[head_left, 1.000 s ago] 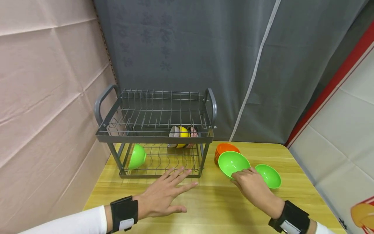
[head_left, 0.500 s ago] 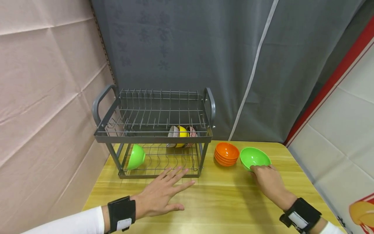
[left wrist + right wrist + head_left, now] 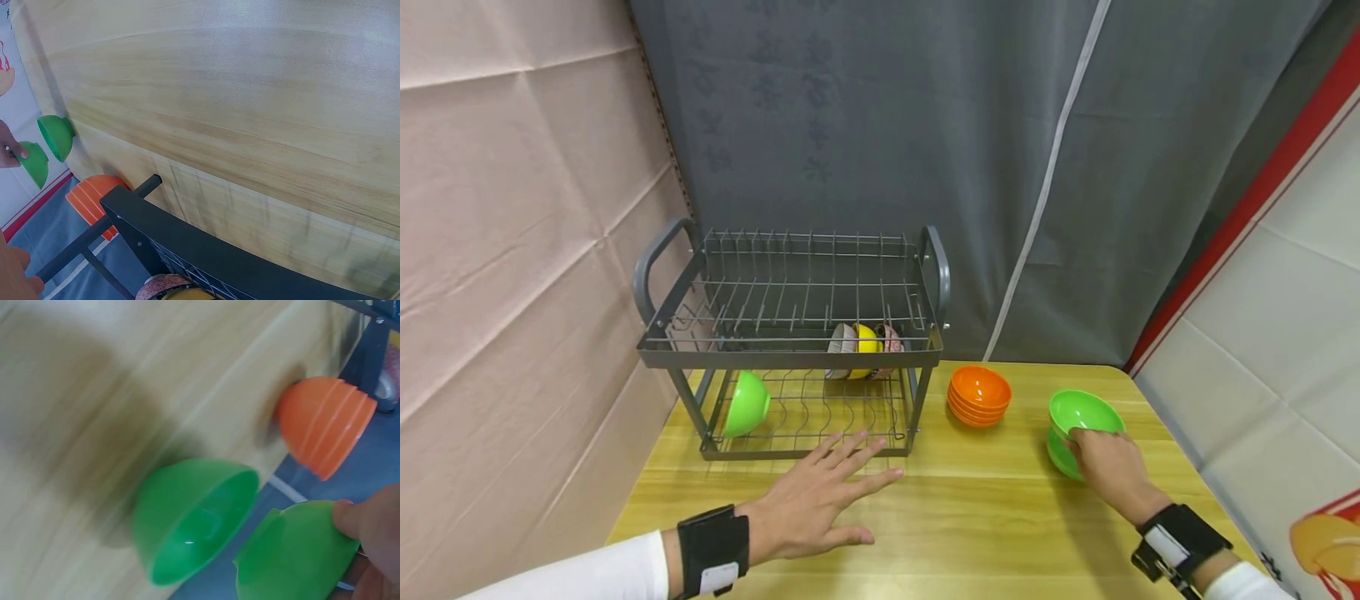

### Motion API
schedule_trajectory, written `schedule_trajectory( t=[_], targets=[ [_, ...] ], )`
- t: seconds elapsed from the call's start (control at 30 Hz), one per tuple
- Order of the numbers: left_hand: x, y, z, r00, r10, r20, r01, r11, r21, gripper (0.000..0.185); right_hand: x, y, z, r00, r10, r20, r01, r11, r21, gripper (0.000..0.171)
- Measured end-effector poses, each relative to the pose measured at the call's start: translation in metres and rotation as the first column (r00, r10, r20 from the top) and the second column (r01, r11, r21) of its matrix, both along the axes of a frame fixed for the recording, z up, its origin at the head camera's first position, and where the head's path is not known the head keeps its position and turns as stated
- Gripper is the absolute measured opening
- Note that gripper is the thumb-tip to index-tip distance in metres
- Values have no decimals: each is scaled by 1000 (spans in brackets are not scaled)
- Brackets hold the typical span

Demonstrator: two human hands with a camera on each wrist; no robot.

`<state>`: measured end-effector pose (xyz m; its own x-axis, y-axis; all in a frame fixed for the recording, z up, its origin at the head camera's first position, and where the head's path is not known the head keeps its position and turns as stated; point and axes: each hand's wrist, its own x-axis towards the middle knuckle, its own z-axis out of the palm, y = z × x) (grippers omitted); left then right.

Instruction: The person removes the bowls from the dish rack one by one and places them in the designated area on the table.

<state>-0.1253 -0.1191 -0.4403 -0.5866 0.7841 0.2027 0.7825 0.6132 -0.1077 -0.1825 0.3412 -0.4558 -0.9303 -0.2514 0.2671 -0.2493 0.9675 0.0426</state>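
Observation:
My right hand [image 3: 1111, 471] pinches the rim of a green bowl [image 3: 1086, 408]. That bowl hangs right over a second green bowl [image 3: 1060, 458] standing on the table. A gap separates the held bowl [image 3: 294, 556] from the standing bowl [image 3: 187, 519] in the right wrist view. To their left stands a stack of orange bowls [image 3: 977, 396]. My left hand [image 3: 820, 508], fingers spread, holds nothing in front of the dish rack [image 3: 790, 358]. On the rack's lower tier a third green bowl [image 3: 748, 404] leans on its side at the left.
Grey, yellow [image 3: 867, 342] and pink patterned cups or bowls sit tilted at the right of the rack's lower tier, partly behind its upper frame. Behind the wooden table [image 3: 970, 533] hangs a grey curtain [image 3: 880, 150]. A white wall panel [image 3: 1285, 317] borders the right side.
My right hand has carried the green bowl rightward, away from the orange stack, to above the other green bowl. My left hand has stayed almost still.

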Motion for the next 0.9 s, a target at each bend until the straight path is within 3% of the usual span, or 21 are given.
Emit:
schedule_trajectory(
  t=[0.5,0.9],
  targets=[
    [0,0,-2,1000,-5,-11,5,1000,13,73,0,12,-35,993,-32,112,31,999,5,29],
    [-1,-2,-3,999,6,38,-6,1000,-6,72,0,14,-46,982,-49,184,53,998,-20,32]
  ],
)
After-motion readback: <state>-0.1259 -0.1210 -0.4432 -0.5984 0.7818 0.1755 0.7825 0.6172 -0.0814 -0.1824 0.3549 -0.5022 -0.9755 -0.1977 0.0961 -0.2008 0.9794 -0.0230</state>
